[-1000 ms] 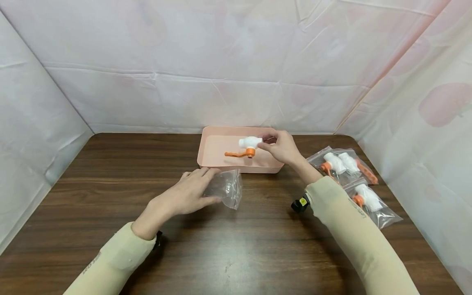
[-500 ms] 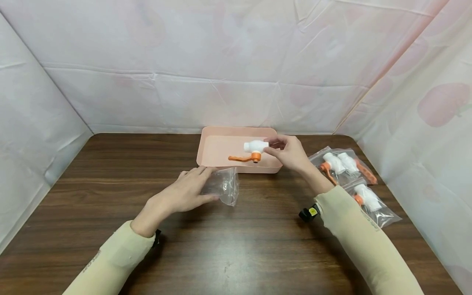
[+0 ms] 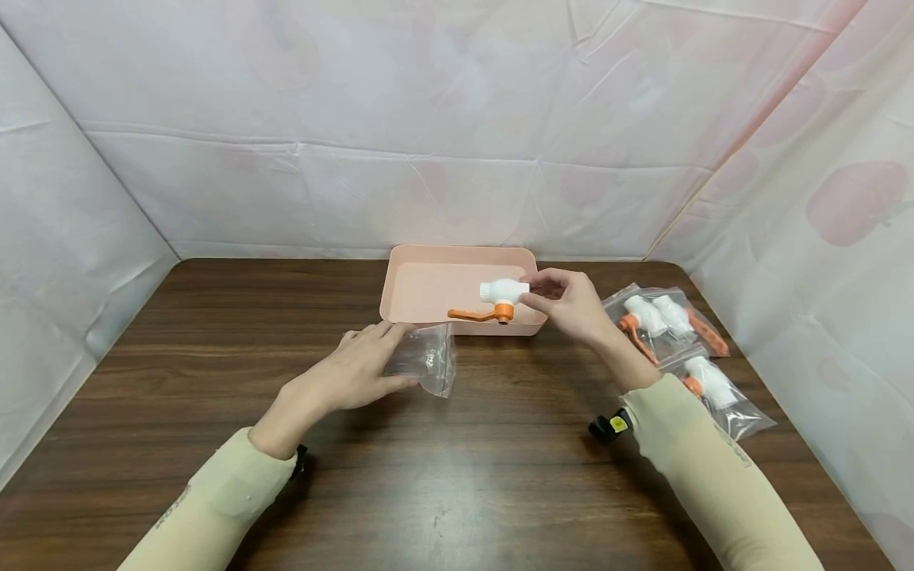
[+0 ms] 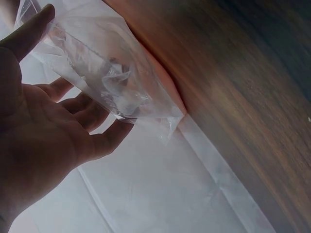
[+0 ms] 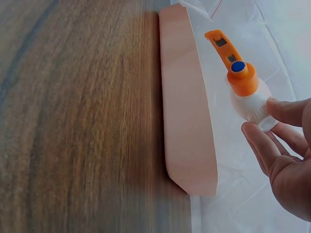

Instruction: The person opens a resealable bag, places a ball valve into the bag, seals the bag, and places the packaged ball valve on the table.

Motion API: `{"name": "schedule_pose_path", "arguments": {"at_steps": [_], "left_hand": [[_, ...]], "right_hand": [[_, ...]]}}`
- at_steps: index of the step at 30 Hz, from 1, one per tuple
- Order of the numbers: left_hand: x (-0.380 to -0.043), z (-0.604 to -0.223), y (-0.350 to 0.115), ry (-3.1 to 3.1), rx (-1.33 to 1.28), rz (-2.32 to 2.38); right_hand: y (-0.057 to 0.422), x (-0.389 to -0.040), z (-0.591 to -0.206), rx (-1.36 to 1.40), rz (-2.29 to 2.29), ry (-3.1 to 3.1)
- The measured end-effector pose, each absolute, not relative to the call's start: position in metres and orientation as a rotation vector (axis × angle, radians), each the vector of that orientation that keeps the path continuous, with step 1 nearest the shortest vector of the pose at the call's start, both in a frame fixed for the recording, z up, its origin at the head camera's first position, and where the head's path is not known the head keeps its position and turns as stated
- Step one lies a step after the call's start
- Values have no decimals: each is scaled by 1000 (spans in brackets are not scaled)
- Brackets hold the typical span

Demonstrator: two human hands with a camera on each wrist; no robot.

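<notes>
In the head view my right hand (image 3: pixel 571 305) pinches one end of a white ball valve (image 3: pixel 505 291) between thumb and fingers. Its orange lever handle (image 5: pixel 226 46) points away from the hand; a blue cap tops the pivot in the right wrist view. The valve is held over the front right part of a pink tray (image 3: pixel 421 297). My left hand (image 3: pixel 357 369) holds a clear zip bag (image 3: pixel 428 361) near the tray's front left corner. Seen from the left wrist, thumb and fingers lie on either side of the bag (image 4: pixel 104 73), which stands partly spread with no valve inside.
At the right of the brown wooden table (image 3: pixel 443 492), several white valves with orange handles lie in clear bags (image 3: pixel 739 408), close to my right forearm. A pale patterned cloth (image 3: pixel 343 159) rises behind the tray and along both sides.
My right hand has moved right and toward me with the ball valve. The left hand and zip bag have shifted slightly left. The tray and bagged valves stay put.
</notes>
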State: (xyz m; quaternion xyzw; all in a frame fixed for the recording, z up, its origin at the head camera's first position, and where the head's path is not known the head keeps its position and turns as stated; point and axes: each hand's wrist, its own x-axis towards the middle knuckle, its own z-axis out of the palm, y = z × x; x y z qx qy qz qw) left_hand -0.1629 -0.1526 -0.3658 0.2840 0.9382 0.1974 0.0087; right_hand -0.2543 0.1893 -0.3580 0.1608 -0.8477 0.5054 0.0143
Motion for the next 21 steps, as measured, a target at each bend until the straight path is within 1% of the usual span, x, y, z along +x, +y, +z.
{"name": "schedule_pose_path", "arguments": {"at_steps": [11, 21], "left_hand": [[-164, -365, -156, 2944, 863, 596], [-165, -365, -158, 2958, 844, 590]], "right_hand": [[194, -242, -357, 528, 1645, -2616], [190, -234, -356, 630, 1677, -2615]]}}
